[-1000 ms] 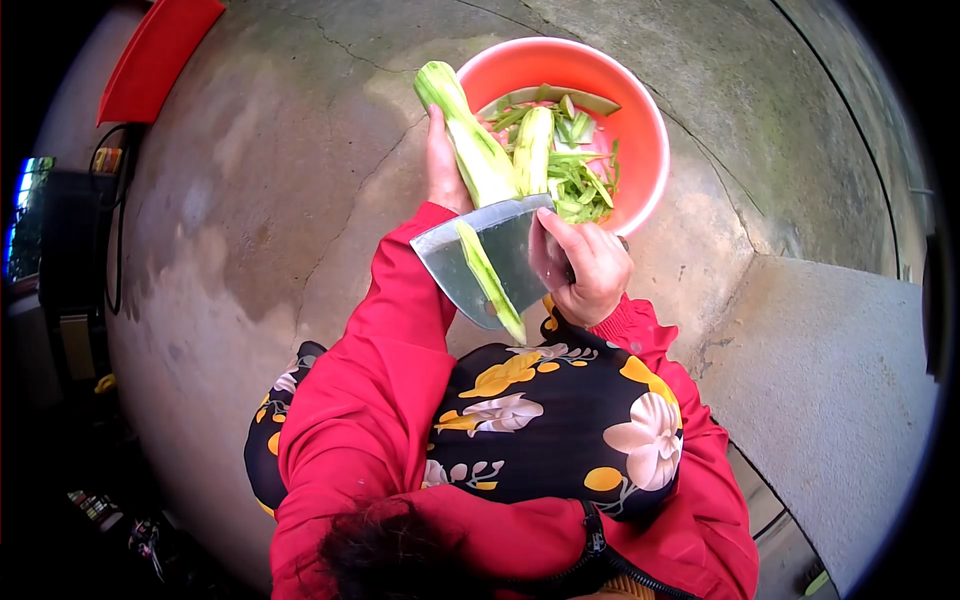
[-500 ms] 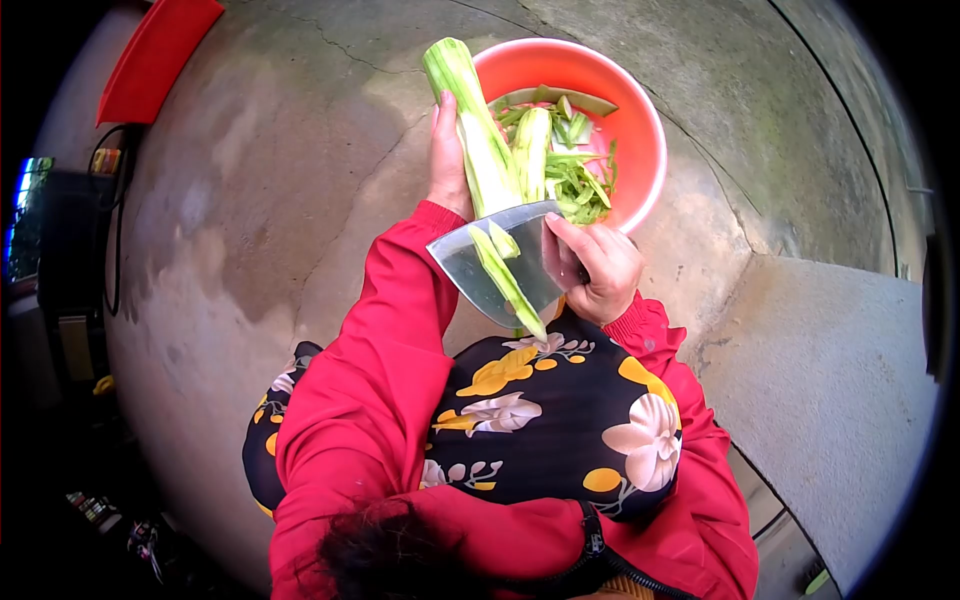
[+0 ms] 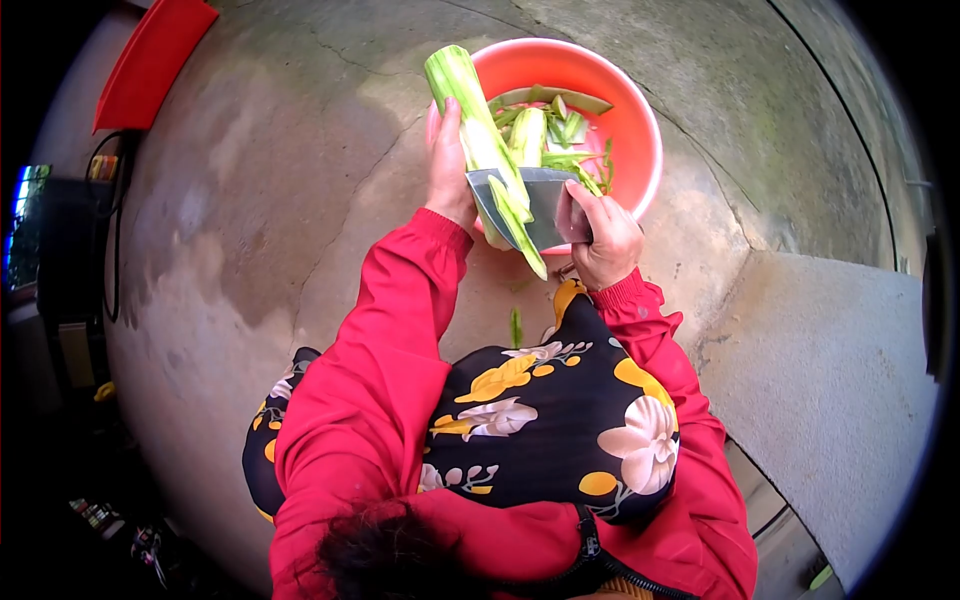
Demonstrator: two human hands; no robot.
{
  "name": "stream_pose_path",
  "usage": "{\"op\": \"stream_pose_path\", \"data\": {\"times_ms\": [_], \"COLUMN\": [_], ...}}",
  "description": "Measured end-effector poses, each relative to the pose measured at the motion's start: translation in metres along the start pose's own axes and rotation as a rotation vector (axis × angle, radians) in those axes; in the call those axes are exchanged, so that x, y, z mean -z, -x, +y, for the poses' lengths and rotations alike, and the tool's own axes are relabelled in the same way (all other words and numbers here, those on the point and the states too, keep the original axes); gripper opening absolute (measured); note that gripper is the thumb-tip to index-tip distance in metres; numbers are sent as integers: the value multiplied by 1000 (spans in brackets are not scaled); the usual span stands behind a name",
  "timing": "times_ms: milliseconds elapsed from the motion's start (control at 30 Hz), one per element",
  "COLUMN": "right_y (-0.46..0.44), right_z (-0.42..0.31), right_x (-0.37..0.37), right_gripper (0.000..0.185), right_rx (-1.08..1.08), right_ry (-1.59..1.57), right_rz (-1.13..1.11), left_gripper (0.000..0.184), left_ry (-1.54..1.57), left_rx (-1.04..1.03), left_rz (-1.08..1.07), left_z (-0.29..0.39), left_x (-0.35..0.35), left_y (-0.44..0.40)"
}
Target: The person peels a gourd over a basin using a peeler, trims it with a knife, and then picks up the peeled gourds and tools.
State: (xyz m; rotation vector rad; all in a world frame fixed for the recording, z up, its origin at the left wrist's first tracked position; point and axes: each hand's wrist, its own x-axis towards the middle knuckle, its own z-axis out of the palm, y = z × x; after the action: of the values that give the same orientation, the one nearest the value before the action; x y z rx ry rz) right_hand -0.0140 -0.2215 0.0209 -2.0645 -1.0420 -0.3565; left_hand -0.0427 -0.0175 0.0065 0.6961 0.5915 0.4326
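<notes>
At twelve o'clock in the head view, a long vegetable (image 3: 453,75) is gripped by the left hand (image 3: 452,175), fingers wrapped around its side. At two o'clock, a knife (image 3: 552,208) is held in the right hand's (image 3: 612,242) closed fingers, its blade across the vegetable's near part. Much of the visible surface is pared pale; green streaks are left at the far end. On the blade, a peel strip (image 3: 512,211) is seen; whether it is cut free cannot be told. At one o'clock, parings (image 3: 572,160) and another pared piece (image 3: 528,132) are held in the basin (image 3: 637,130).
</notes>
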Motion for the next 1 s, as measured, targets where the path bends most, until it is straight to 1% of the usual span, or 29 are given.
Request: {"op": "stream_pose_path", "data": {"times_ms": [67, 133, 167, 233, 367, 433, 467, 500, 533, 600, 633, 667, 733, 767, 800, 833, 867, 900, 933, 1000], "right_y": [-1, -1, -1, -2, -4, -6, -7, -8, -9, -12, -12, -10, -8, -8, -10, -12, -15, -19, -20, -22], "right_z": [1, -3, -5, -7, -5, 1, 6, 10, 11, 13, 10, 7, 0, -4, -4, -4, -4, -4, -2, 6], "right_x": [0, -2, -3, -5, -9, -12, -16, -19, -20, -21, -19, -19, -20, -19, -19, -21, -22, -23, -24, -31], "right_gripper": [43, 41, 40, 39, 37, 37, 37, 37, 37, 37, 36, 36, 36, 37, 37, 37, 37, 38, 38, 35], "right_rx": [-22, -17, -12, -7, -7, -17, -61, -105, -105, -191, -308, -306, -363, -313, -313, -225, -137, -103, -104, -209], "right_ry": [37, 33, 10, -14, 1, 11, 46, 79, 80, -17, -106, -102, -143, -62, -63, 3, 70, 73, 75, 20], "right_rz": [1, 26, 33, 40, 46, 32, 28, 23, 24, -10, -107, -107, -154, -134, -136, -75, -13, 8, 9, 14], "left_gripper": [34, 46, 46, 40, 33, 30, 30, 36, 45, 45, 45, 46, 46, 45, 45, 44, 43, 43, 43, 43], "left_ry": [-43, 160, 160, 117, 127, 129, 131, 53, -25, -22, 66, 154, 158, 120, 81, 80, 156, 191, 225, 156], "left_rx": [-15, 118, 118, 135, 126, 167, 169, 100, 30, 38, 55, 75, 76, 69, 61, 64, 161, 208, 256, 227], "left_rz": [22, 8, 9, -160, -75, -17, -19, 24, 67, 56, 55, 54, 76, 66, 57, 47, 14, 26, 36, -6], "left_z": [0, 0, 0, 5, 4, 7, 5, 3, 3, 4, 3, 3, 3, 4, 4, 1, -2, -5, -5, -11], "left_x": [-8, -16, -14, -10, -15, -17, -21, -26, -30, -29, -29, -29, -29, -30, -30, -27, -22, -20, -22, -20], "left_y": [5, 8, 11, 16, 21, 21, 23, 27, 29, 29, 28, 27, 27, 31, 34, 34, 35, 34, 35, 31]}}
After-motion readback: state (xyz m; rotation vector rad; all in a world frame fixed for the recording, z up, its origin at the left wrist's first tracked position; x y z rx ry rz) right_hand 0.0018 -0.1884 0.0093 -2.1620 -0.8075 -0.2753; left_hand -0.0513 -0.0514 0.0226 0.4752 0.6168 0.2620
